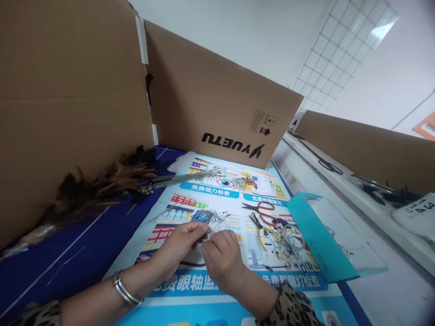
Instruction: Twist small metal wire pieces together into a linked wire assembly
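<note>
My left hand [186, 240], with silver bangles [124, 290] on the wrist, is closed in a pinch over the printed sheet [204, 280]. Close to its right, my right hand [226, 262] has its fingers curled in, and its fingertips almost meet the left ones. What they pinch is too small to make out. Just beyond the fingers lies a loose tangle of thin wire pieces [217, 219]. Right of the hands are red-handled scissors [270, 219] and yellow-handled pliers [261, 240], beside a heap of thin wire [288, 246].
A bundle of straight thin wires [190, 177] lies farther back, near brown feathers [98, 185] on the blue cloth at left. Cardboard panels [210, 99] stand behind and left. At right are a teal folder [319, 240] and a white ledge [319, 158] holding more scissors [331, 166].
</note>
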The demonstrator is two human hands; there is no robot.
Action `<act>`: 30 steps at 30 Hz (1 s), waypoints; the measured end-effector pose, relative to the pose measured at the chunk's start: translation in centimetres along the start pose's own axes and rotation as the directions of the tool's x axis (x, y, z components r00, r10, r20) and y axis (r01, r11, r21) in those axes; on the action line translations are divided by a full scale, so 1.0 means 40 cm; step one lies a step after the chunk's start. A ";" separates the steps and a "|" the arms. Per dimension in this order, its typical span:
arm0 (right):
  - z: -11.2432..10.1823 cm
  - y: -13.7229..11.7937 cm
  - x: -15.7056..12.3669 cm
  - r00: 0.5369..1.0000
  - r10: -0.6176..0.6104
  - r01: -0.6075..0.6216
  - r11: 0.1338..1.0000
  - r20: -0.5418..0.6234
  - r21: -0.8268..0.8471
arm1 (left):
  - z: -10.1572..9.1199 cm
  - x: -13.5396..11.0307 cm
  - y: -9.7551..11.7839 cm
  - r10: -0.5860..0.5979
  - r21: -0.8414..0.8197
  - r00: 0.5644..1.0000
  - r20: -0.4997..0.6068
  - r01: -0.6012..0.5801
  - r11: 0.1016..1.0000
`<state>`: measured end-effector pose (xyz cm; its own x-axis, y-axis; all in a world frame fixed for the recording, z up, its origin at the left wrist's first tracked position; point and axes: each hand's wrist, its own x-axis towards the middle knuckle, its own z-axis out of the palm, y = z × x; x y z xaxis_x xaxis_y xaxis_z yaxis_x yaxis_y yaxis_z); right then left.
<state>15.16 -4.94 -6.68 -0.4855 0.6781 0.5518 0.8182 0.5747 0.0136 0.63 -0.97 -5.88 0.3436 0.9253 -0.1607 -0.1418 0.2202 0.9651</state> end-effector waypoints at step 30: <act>0.049 0.040 -0.005 0.961 0.270 -0.240 0.922 -0.061 0.303 | -0.013 0.021 -0.039 -0.111 -0.213 0.987 0.115 0.134 0.968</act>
<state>15.97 -3.25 -8.40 -0.2268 0.7788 0.5848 0.7779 0.5061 -0.3724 0.67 -0.41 -7.64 0.4615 0.8535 -0.2419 -0.2891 0.4025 0.8686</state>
